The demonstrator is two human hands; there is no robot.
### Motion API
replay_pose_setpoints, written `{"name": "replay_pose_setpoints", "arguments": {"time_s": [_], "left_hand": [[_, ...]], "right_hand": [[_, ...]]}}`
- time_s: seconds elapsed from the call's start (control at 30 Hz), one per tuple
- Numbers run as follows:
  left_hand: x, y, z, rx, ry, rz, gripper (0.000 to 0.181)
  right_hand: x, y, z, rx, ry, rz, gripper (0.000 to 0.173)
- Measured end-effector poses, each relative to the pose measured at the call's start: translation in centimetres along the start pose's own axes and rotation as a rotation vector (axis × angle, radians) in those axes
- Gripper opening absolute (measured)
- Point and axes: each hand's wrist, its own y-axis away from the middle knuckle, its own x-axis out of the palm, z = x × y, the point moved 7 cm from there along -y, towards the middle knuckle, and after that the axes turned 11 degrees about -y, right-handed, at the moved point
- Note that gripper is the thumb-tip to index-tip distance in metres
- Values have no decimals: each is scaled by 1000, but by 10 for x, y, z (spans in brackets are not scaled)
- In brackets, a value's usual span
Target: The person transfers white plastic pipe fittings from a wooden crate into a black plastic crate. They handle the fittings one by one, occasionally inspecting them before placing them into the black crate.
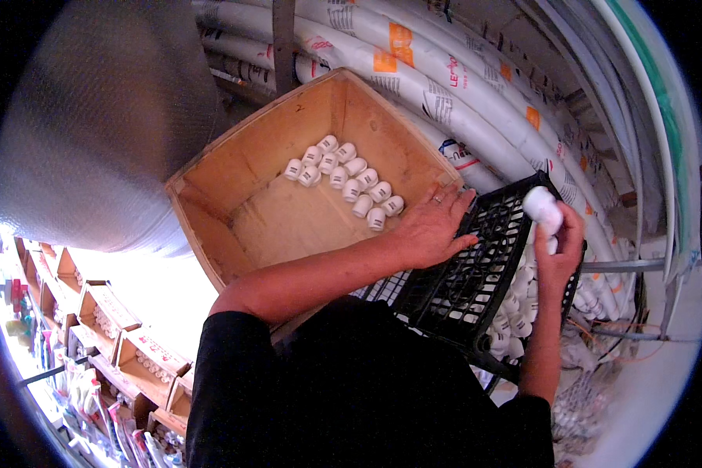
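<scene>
My left hand (436, 228) lies palm down across the near right corner of a wooden box (275, 216), beside the black plastic crate (468, 263). A ring is on one finger, and nothing shows in its grasp. Raised over the crate's far end, my right hand (556, 240) grips a white plastic pipe fitting (542, 205), blurred; a second white piece shows near its fingers. Inside the wooden box, several white fittings (351, 190) stand in rows against the far right wall, dark print on them. More loose white fittings (515, 319) fill the crate, partly hidden by its slatted side.
Long pipes in printed white wrapping (433, 76) are stacked behind the box. A large grey wrapped roll (93, 128) rises at the left. Lower left, wooden bins (146, 362) of fittings stand in rows near bagged goods (88, 398). A metal bar (626, 266) runs right of the crate.
</scene>
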Motion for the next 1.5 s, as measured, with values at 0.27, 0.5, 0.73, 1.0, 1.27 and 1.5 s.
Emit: {"name": "replay_pose_setpoints", "arguments": {"time_s": [0.27, 0.5, 0.73, 1.0, 1.27, 1.5], "left_hand": [[-8, -1, 1, 55, 225, -33, 66], [-18, -1, 3, 69, 325, -97, 62], [0, 1, 12, -55, 468, 66, 69], [0, 1, 16, -108, 598, 43, 72], [17, -8, 25, -199, 1260, 36, 64], [12, -14, 77, -507, 1477, -83, 50]], "right_hand": [[70, 16, 55, -95, 19, 202, 52], [74, 16, 61, -152, 28, 289, 54], [76, 17, 63, -146, 7, 365, 57], [81, 21, 62, -155, -40, 435, 61], [87, 18, 69, -107, -55, 521, 65], [84, 19, 57, -6, -70, 481, 62]]}}
